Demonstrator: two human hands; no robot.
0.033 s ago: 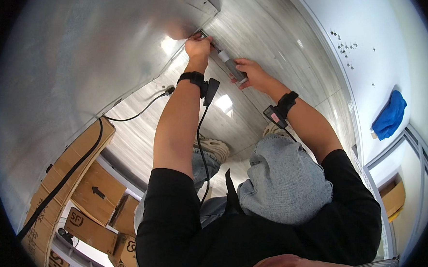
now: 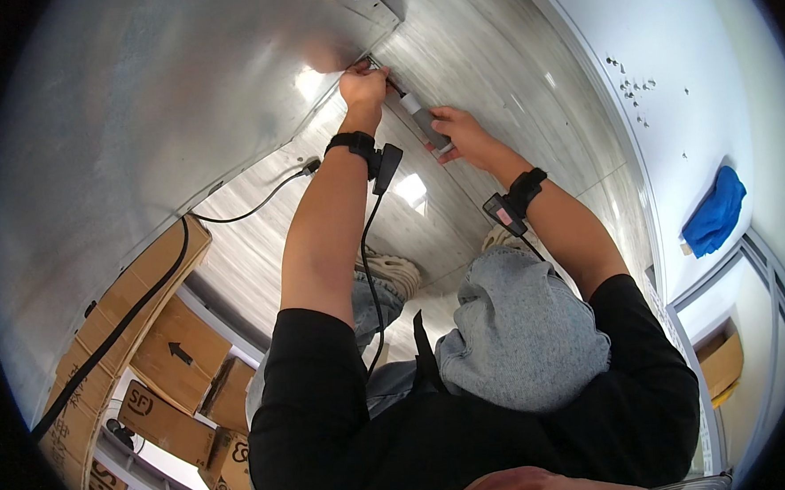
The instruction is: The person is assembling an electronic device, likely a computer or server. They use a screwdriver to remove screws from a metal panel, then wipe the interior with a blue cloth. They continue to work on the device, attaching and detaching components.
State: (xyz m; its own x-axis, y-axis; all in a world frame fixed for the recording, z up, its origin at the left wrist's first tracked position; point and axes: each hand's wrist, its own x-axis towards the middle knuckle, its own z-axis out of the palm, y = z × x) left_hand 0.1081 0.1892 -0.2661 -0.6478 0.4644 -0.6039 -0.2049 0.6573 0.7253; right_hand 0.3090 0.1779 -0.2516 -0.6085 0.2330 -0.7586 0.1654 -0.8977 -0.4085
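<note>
Barely any movement since the earlier frame: only the right hand (image 2: 465,135) differs, its fingers sitting slightly otherwise around the near end of the grey tool (image 2: 425,122). Left hand (image 2: 364,85) looks unchanged.

Position: tool is held above the pale floor (image 2: 491,89), beside the edge of the large metal panel (image 2: 180,87), its thin shaft running far and left toward the left hand.

Hands: right grips the handle, thumb on top, fingers beneath. Left has its fingers bent at the panel's edge; from where I stand I cannot tell whether they pinch anything, nor whether the shaft's tip touches.

Technique, my judgement: step in hand looks like working the tip at that edge while the left hand steadies it. Best to keep shaft and handle in one line, press along that line with the right, and turn evenly; a sideways lean could make the tip slip. Left fingertips should guide from the side, out of the tip's path. Lead (image 2: 372,273) from the left wrist strap (image 2: 352,142) hangs toward the lap; keep it off the elbow.

Also noted: small metal parts (image 2: 626,85) and a blue cloth (image 2: 715,212) on the white tabletop (image 2: 671,137), right.
</note>
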